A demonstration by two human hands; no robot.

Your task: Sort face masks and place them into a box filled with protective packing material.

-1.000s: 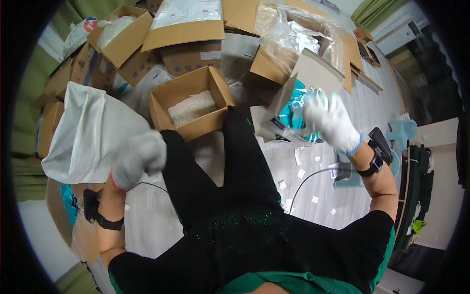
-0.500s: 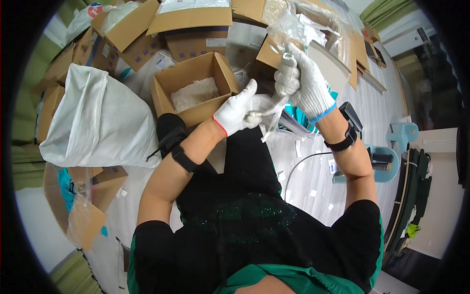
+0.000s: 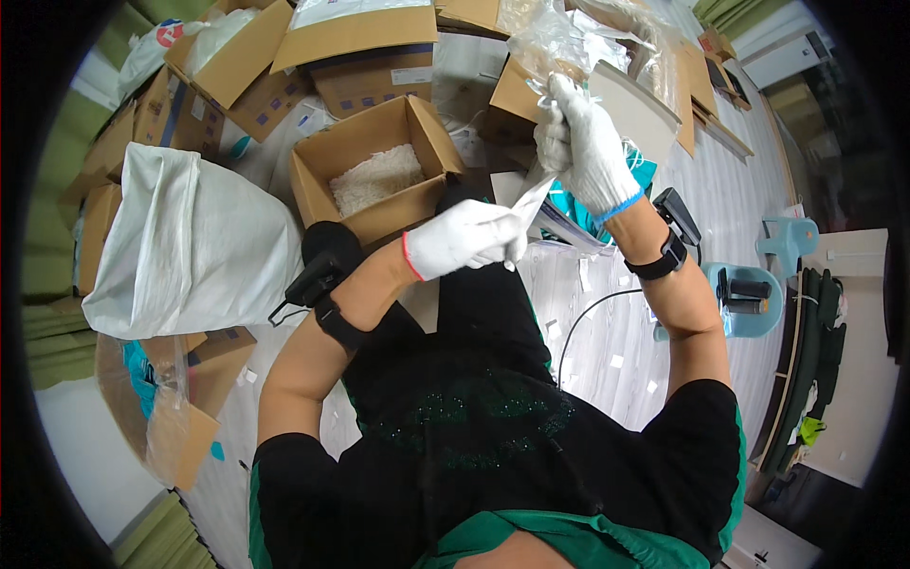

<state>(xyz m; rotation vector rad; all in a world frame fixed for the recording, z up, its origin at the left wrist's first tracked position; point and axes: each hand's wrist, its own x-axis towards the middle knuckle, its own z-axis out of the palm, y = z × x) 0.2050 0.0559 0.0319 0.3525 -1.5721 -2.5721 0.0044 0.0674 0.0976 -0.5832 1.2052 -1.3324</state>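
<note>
Both my hands wear white knit gloves. A white cloth-like strip (image 3: 534,196) stretches diagonally between them above my knees. My left hand (image 3: 464,237) is closed on the strip's lower end, its fingers folded inward. Higher up and to the right, my right hand (image 3: 586,147) grips the upper end with its fingers curled in. Behind and under the right hand lie teal packets (image 3: 567,207), partly hidden by it. In front of my left knee an open cardboard box (image 3: 313,182) holds a heap of white stringy material (image 3: 379,180).
A large white woven sack (image 3: 190,251) stands at my left. Below it sits an open carton (image 3: 204,417) with teal items and clear plastic. More cartons (image 3: 374,81) line the far side. A light-blue stool (image 3: 758,322) stands at right. A black cable (image 3: 592,308) curves over the floor.
The strip hung in loose loops and is now drawn straighter between my hands. My left hand has turned and lowered slightly, its raised thumb now folded in. The right hand stays almost in place.
</note>
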